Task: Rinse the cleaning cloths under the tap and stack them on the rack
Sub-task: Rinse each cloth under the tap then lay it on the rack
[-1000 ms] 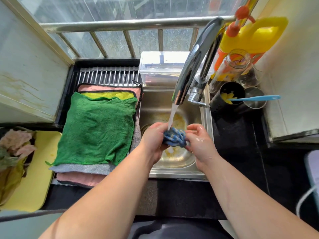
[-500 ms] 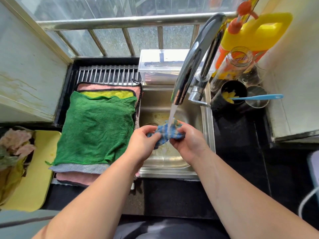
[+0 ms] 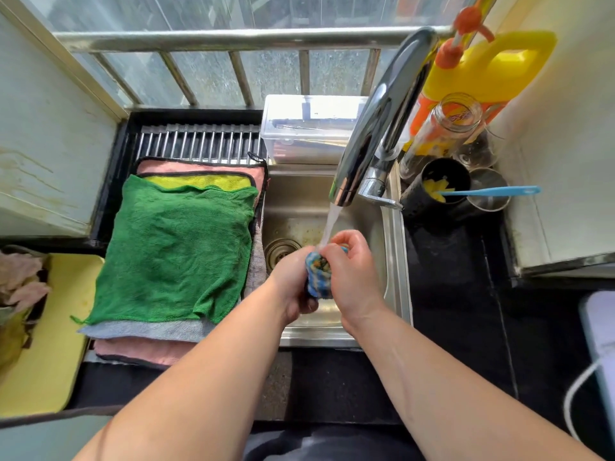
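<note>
Both hands meet over the steel sink (image 3: 396,261), with a small blue patterned cloth (image 3: 318,277) bunched between them. The left hand (image 3: 291,284) grips the cloth from the left, its thumb curled under the lower end. The right hand (image 3: 354,277) holds it from the right, and its fingers (image 3: 346,240) are bent closed over the top of the bundle. The cloth sits right under the chrome tap (image 3: 382,118), and the stream of water (image 3: 332,221) lands where the cloth's upper end meets the right hand. The round drain (image 3: 281,252) shows just left of the hands, in the sink floor. Left of the sink, a metal rack (image 3: 199,141) with parallel bars carries a flat pile of cloths. A green cloth (image 3: 179,251) lies on top, a yellow cloth (image 3: 199,182) peeks out behind it, and a pink cloth (image 3: 199,166) with dark edging shows beyond that. A grey cloth (image 3: 149,329) sticks out at the near edge. A clear plastic box (image 3: 309,128) stands behind the sink, beside the rack. To the right of the tap, on the dark tabletop (image 3: 449,294), stand a yellow jug (image 3: 489,68) with an orange pump, a glass jar (image 3: 446,128) tilted against it, and a black cup (image 3: 442,184) with a blue-handled utensil (image 3: 492,192) resting across it. A yellow tray (image 3: 43,344) lies at the far left, near the rack.
</note>
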